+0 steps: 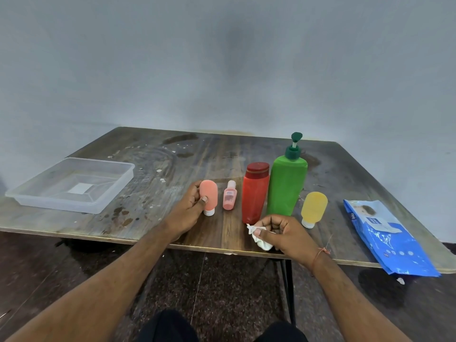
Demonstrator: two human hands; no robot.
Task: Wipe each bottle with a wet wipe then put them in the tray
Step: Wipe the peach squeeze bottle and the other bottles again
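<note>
Salmon bottle (208,196), cap down on the table (153,193) at 9 o'clock of the small pink bottle (230,195), gripped by my left hand (191,206); my right hand (283,232) clutches a crumpled wet wipe (259,236).

There is one view only, from a camera worn on the person's head, looking forward and down across the table (172,174) toward the far wall (222,58), close over both forearms, wide-angled, edges bowed.
</note>
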